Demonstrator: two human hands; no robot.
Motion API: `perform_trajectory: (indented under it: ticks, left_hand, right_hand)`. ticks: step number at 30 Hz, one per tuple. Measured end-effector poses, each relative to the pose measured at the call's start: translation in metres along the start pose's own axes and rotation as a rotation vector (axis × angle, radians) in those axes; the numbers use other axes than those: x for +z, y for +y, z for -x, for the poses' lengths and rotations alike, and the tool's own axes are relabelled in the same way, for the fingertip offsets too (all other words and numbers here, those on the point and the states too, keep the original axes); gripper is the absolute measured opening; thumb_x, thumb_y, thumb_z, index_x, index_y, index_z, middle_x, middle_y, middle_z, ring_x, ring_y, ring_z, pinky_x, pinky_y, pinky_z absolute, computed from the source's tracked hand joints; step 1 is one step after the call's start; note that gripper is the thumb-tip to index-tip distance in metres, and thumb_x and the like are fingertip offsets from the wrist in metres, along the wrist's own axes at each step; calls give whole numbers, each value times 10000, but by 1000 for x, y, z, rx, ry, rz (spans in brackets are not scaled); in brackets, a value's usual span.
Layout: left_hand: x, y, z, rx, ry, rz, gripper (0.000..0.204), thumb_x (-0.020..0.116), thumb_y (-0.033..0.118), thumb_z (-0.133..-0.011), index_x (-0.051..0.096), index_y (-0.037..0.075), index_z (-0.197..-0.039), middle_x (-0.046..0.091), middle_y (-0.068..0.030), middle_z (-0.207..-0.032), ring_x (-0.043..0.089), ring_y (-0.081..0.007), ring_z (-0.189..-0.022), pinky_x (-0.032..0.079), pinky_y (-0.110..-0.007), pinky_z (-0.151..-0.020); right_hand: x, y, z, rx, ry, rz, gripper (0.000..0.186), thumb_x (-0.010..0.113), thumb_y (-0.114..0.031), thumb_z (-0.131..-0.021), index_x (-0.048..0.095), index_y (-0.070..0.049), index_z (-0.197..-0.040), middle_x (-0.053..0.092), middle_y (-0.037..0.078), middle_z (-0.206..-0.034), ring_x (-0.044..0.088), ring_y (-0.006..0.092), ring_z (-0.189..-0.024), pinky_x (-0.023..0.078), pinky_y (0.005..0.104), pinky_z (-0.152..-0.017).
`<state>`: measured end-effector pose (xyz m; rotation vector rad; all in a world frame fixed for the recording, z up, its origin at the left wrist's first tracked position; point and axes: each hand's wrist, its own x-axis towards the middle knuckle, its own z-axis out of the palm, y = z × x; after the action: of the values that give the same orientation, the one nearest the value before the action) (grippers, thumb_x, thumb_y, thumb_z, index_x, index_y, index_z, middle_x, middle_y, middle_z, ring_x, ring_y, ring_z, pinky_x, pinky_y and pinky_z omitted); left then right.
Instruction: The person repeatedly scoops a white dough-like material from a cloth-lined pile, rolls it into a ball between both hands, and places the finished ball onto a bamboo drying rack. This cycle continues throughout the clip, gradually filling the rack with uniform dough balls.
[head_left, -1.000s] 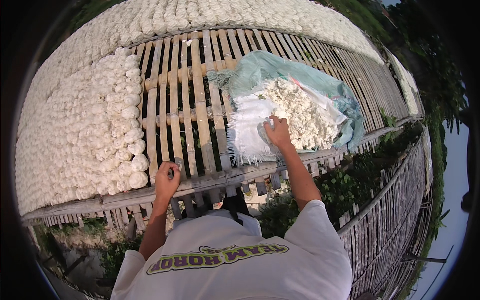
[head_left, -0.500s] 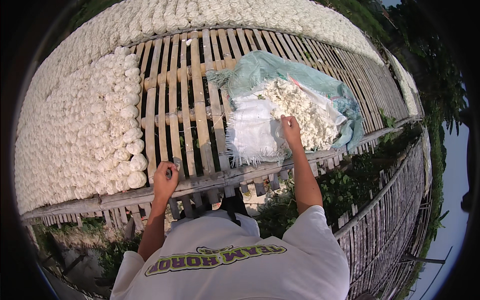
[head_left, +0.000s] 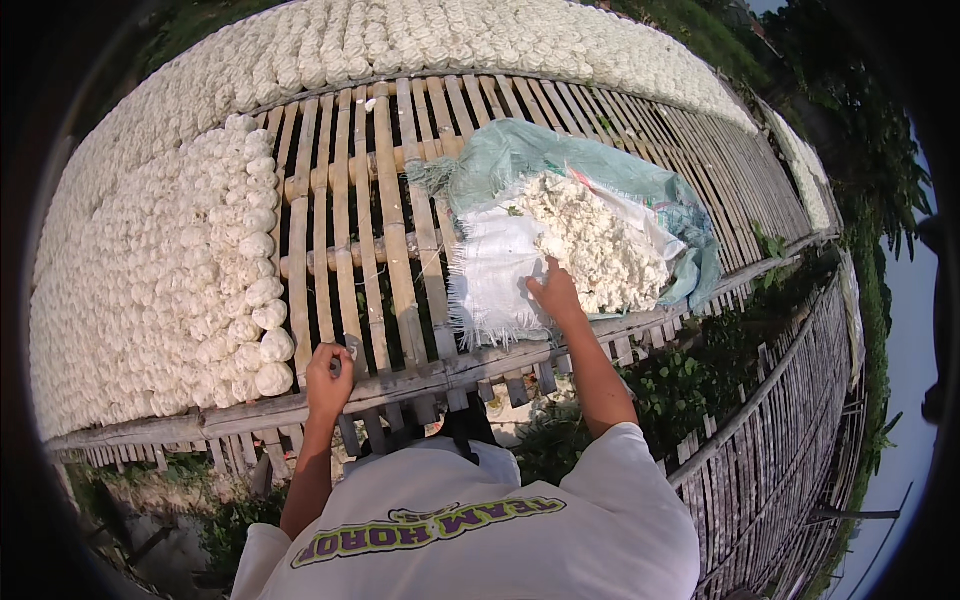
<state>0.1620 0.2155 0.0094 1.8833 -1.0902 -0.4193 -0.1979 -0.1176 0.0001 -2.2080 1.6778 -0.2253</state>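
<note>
You had your right hand (head_left: 558, 292) spread by the white pile (head_left: 598, 240), your left hand (head_left: 329, 380) curled, contents unclear.

A white T-shirt (head_left: 480, 572) with short sleeves (head_left: 628, 465) bears purple lettering (head_left: 430, 531) edged in yellow-green.

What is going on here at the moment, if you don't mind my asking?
A person has the right hand at the near edge of a loose white heap, thumb and forefinger spread. The heap lies on white woven sacking and blue-green sacking, over bamboo slats. The left hand, fingers curled, is at the near edge of the slats; whether it holds anything is hard to tell. To its left, rounded white clumps lie packed in rows.
</note>
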Motion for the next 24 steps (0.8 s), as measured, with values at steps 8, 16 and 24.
perform_trajectory:
  ticks: [8,16,24]
  left_hand:
    - [1,4,1,-11,-17,-4,96,664,91,-967,661,-2,-942,653,-121,-894,632,-252,-737,469,-354,-586]
    - [-1,3,0,-29,-4,11,90,665,89,-961,664,1,-942,667,-125,-909,639,-249,-739,484,-352,-594]
    - [2,1,3,-6,-10,0,99,668,94,-953,661,-3,-934,661,-130,-899,647,-278,-747,493,-371,-610]
  right_hand:
    - [33,34,-15,-83,177,214,676,714,-374,-967,453,25,-1447,532,302,-1315,548,493,-1195,538,541,-971]
    - [9,9,-7,-153,293,137,556,782,-271,-887,580,-22,-1340,555,221,-1245,557,413,-1182,527,529,-948]
    - [60,-25,11,-425,105,237,558,713,-442,-893,608,-61,-1287,563,201,-1290,559,395,-1169,520,519,-951]
